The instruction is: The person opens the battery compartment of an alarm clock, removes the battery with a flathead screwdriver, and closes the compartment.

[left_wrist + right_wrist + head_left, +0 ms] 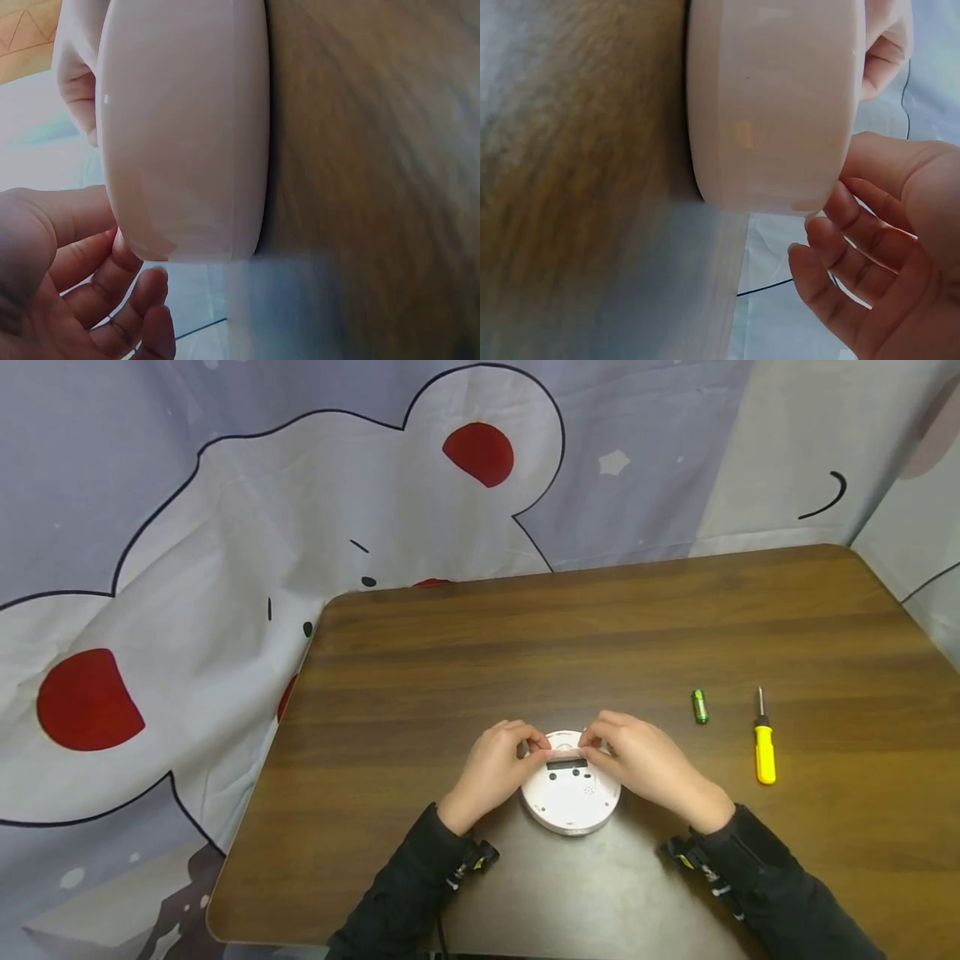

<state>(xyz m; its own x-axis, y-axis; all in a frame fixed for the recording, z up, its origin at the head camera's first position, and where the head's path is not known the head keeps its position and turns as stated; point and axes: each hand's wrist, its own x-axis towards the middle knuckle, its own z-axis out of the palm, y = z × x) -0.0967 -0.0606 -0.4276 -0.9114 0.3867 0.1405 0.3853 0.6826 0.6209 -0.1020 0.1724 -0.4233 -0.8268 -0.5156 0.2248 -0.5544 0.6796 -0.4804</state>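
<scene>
On the table lies a round white device [572, 806] with small holes and a dark rectangular battery slot [567, 764] in its upper face. Across the far side of that slot, a narrow pale battery cover [565, 754] is held between both hands. My left hand [495, 762] pinches its left end with thumb and fingers. At the other end, my right hand [647, 762] pinches it likewise. Both wrist views show the smooth side wall of the device [180, 135], with the left hand [90, 277] and right hand [885, 240] at its far edge; the cover is hidden there.
To the right of the hands, a green battery [700, 707] lies on the brown wooden table [465, 660]. Farther right is a yellow-handled screwdriver [764, 752], its tip pointing away. A printed cloth [247, 527] hangs behind the table's back edge and along its left side.
</scene>
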